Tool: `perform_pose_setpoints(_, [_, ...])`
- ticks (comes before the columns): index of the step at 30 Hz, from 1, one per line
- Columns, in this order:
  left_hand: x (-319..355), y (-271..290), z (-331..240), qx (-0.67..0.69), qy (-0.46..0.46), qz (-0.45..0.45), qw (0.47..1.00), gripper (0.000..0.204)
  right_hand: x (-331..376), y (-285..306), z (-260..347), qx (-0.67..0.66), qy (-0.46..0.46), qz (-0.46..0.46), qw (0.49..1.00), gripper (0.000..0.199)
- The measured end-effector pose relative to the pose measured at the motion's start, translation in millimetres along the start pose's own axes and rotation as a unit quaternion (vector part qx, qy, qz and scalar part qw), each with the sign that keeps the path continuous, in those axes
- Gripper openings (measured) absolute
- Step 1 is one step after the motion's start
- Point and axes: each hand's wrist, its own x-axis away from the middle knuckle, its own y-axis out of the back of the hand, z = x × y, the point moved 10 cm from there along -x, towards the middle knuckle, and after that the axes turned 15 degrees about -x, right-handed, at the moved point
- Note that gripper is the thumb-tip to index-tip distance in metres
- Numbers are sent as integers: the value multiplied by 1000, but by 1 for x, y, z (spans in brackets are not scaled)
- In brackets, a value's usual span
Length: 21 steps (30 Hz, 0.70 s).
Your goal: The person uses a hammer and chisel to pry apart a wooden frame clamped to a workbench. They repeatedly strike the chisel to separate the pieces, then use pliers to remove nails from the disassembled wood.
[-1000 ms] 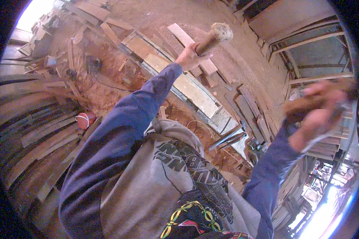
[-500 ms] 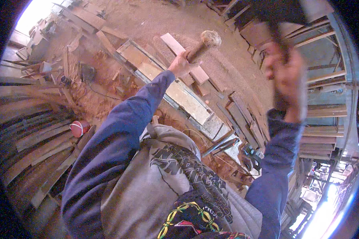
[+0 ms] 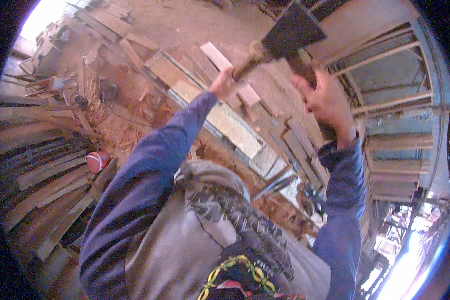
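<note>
My left hand (image 3: 223,86) is closed around the wooden handle (image 3: 247,68) of what looks like a chisel, its frayed end pointing up; the blade is hidden below my fist. Under it a pale pinkish board (image 3: 215,56) lies across the work. My right hand (image 3: 330,104) grips the thick wooden handle of a mallet with a dark, square-faced head (image 3: 295,31). That head is at the frayed end of the chisel handle and seems to touch it, though blur hides the exact contact.
A long wooden bench (image 3: 177,80) runs diagonally beneath my arms. Stacked planks (image 3: 50,170) fill the left side, near a red bucket (image 3: 97,161). Wooden frames (image 3: 392,102) lean at the right. Sawdust and offcuts cover the ground.
My right hand has swung the mallet down and to the left, from raised at the upper right to the chisel handle's end. My left hand has hardly moved.
</note>
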Motion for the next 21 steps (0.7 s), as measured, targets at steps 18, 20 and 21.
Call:
perform_pose_setpoints(18, [12,-1,2,-82,4,24,996,33,15,-18,-2,-151,-21,18,988,42])
perform_pose_setpoints(20, [8,13,-15,-94,-63,-33,993,34,41,-33,-33,-334,-164,-32,928,39])
perform_pose_setpoints(21, [7,12,-13,-66,-37,-31,997,33,56,-62,-43,-444,-221,-10,868,36])
